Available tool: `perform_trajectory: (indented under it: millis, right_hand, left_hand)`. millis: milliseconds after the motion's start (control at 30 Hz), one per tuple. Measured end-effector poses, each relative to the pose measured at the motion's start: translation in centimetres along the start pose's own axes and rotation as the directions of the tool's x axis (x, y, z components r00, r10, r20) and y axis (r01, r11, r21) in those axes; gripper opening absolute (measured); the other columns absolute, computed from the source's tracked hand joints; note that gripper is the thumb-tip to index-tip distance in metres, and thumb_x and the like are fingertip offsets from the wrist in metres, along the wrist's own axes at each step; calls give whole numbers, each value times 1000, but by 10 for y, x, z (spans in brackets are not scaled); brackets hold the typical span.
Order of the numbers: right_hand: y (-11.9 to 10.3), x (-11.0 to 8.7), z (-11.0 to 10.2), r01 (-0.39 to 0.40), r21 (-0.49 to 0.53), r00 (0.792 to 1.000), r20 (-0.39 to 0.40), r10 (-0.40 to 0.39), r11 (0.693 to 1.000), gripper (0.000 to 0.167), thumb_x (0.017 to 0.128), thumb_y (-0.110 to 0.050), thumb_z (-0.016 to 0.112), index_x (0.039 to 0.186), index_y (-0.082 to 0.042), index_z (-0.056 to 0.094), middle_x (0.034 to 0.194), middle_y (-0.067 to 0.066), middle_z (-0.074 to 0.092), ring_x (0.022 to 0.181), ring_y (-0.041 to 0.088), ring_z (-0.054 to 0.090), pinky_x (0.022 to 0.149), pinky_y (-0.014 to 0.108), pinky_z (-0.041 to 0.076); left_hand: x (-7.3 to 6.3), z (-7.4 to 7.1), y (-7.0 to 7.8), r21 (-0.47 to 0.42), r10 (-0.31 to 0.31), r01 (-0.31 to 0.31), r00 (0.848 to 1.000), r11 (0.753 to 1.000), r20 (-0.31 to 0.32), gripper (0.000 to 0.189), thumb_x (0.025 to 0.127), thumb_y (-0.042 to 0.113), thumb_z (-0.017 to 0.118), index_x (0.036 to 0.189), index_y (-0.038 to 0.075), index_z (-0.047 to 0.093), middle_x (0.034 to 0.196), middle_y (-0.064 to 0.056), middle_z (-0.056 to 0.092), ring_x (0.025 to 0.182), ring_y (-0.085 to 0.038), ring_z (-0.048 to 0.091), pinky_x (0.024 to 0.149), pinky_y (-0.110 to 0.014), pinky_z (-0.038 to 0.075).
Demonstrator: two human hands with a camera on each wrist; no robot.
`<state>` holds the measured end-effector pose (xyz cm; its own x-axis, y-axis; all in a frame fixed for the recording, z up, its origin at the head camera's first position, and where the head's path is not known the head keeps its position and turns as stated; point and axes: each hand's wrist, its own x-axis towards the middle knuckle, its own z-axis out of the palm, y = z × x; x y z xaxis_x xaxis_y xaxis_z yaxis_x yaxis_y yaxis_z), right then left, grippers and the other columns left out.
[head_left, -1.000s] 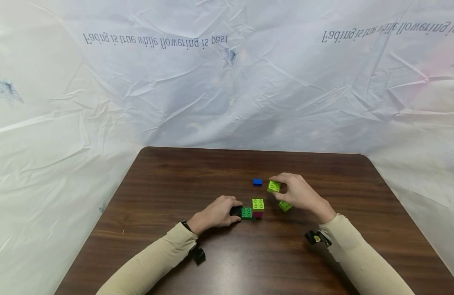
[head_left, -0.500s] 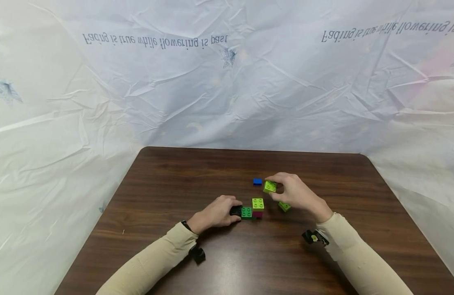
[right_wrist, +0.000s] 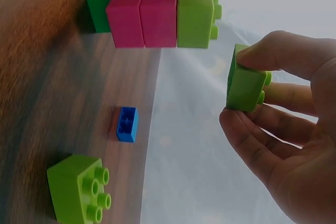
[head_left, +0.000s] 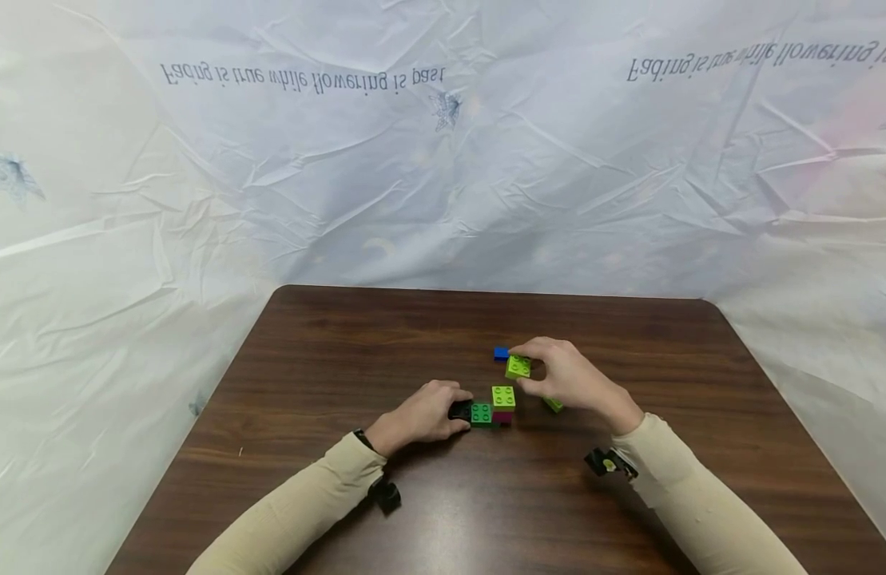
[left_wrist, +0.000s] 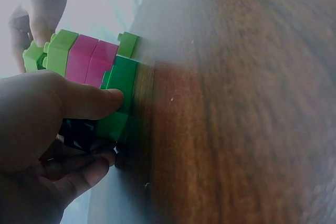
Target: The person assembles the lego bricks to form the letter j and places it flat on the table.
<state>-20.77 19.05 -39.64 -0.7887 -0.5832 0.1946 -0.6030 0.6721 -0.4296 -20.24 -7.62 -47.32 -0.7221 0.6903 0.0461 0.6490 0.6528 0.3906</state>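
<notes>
My left hand (head_left: 431, 413) grips the left end of a toy brick build, its thumb along a green brick (left_wrist: 119, 80) and a black brick (left_wrist: 80, 132) between thumb and fingers. On the build's right end, two magenta bricks (right_wrist: 142, 15) are stacked, topped by a lime brick (right_wrist: 195, 15). My right hand (head_left: 575, 379) pinches another lime brick (right_wrist: 247, 82) by its sides, studs toward the palm. In the head view this brick is held behind and slightly right of the stack, apart from it.
A small blue brick (right_wrist: 127, 124) lies on the wooden table (head_left: 356, 335) beyond the build, partly covered by the right hand in the head view. A loose lime brick (right_wrist: 79, 188) lies to the right. Printed white sheeting (head_left: 443, 200) hangs behind the table.
My right hand has moved left with the pinched lime brick, drawing closer to the blue brick and stack. My left hand and the build have stayed in place.
</notes>
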Motion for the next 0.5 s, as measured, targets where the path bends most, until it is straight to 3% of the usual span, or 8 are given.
perform_trajectory:
  millis: [167, 500]
  right_hand:
    - [-6, 2, 2, 11, -8, 1000, 23, -11, 1000, 44, 86, -21, 73, 126, -5, 64, 119, 8, 66, 81, 11, 58, 68, 27, 48]
    - [-13, 1, 9, 47, 3, 998, 44, -48, 999, 43, 86, -20, 73, 126, -7, 65, 118, 7, 65, 88, 19, 62, 72, 28, 49]
  left_hand:
    - [0, -1, 0, -4, 1, -1, 1000, 1000, 0, 45, 89, 30, 72, 128, 9, 64, 110, -5, 65, 90, -13, 62, 72, -22, 50]
    - [-1, -1, 0, -15, -3, 4, 1000, 1000, 8, 46, 89, 30, 72, 129, 9, 63, 111, -6, 65, 88, -12, 62, 70, -20, 49]
